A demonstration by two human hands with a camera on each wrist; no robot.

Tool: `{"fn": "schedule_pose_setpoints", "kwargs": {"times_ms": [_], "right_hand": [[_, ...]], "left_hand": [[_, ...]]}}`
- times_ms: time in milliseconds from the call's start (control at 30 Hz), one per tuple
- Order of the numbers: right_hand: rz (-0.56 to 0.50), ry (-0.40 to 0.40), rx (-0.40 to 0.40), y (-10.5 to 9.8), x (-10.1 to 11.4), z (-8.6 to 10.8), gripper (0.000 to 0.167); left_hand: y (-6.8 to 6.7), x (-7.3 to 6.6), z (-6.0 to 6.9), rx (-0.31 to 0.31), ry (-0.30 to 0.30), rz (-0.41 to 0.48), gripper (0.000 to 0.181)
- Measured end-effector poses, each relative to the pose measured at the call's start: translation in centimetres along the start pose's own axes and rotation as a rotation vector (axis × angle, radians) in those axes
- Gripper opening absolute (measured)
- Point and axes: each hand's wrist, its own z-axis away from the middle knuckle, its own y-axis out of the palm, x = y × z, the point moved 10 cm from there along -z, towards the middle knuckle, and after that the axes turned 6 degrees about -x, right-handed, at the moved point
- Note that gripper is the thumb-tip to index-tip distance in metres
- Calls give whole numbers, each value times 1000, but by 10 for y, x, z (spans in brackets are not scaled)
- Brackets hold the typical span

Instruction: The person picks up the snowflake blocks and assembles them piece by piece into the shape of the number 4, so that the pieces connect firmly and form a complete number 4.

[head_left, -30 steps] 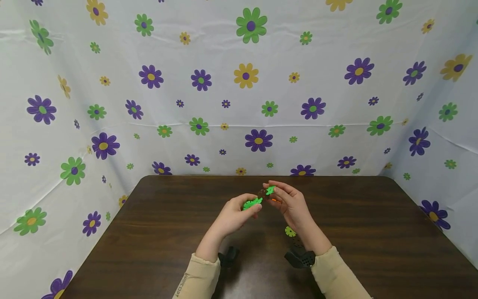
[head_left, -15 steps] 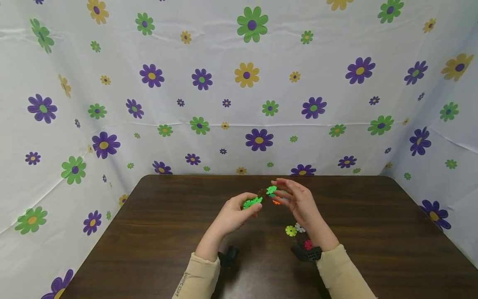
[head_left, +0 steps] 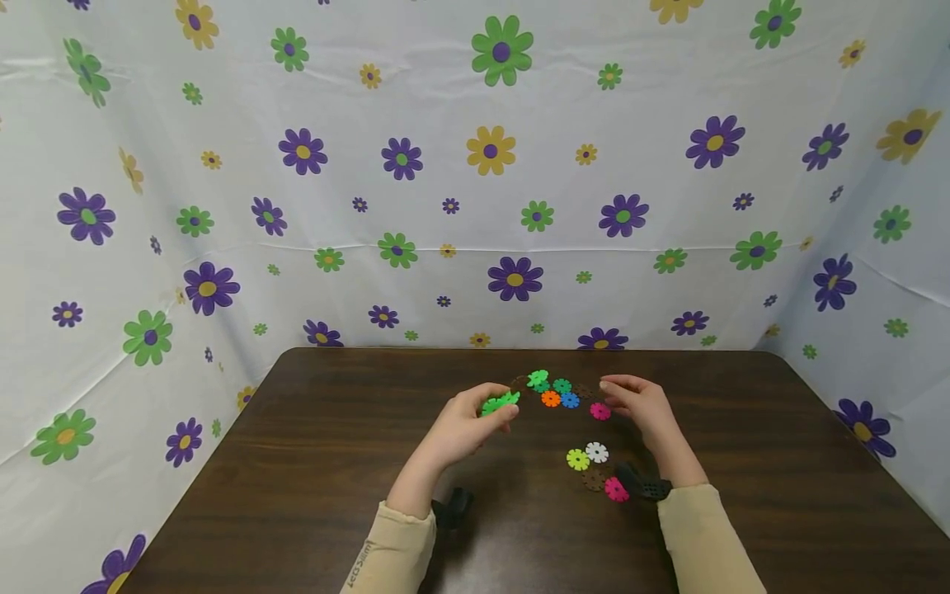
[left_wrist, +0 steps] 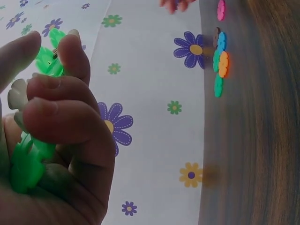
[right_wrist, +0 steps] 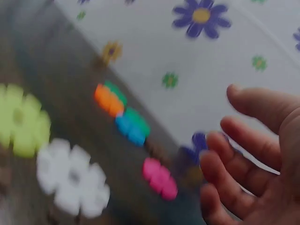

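My left hand [head_left: 466,425] grips bright green notched flower discs [head_left: 500,403] that are fitted together, held above the table. In the left wrist view the fingers curl round this green piece [left_wrist: 28,164], and a greyish disc [left_wrist: 18,96] shows between them. Another bright green piece [head_left: 538,378] appears just past the fingertips; whether it joins the held ones I cannot tell. My right hand [head_left: 647,406] holds nothing, its fingers loosely bent beside a pink disc [head_left: 600,411] at the right end of the far row of discs.
Dark green [head_left: 562,385], orange [head_left: 551,399], blue [head_left: 570,400] and brown discs lie in the far group. Closer in are yellow-green [head_left: 578,459], white [head_left: 597,452], brown [head_left: 593,479] and red-pink [head_left: 616,489] discs. A flowered cloth [head_left: 445,165] hangs behind the wooden table [head_left: 334,462].
My right hand has come away from the bright green piece past the left fingertips and moved right, uncovering the far discs. My left hand keeps its hold in nearly the same place.
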Motion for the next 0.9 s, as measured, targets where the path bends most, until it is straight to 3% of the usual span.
{"fn": "schedule_pose_setpoints", "kwargs": {"times_ms": [100,233,400,633,900], "right_hand": [[190,6,-34,-4,-13,-3,47],[380,-42,-13,0,-17,-4,45],[533,-106,17,6,-17,-6,47],[592,-124,27,10,-16,-5,39],[552,-149,23,8,-11,-5,25]], "left_hand": [[0,1,1,7,-1,1,40],[0,0,1,6,-1,-2,41],[0,0,1,9,0,-6,39],[1,1,1,18,0,-14,39],[2,1,1,21,-3,-10,38]]}}
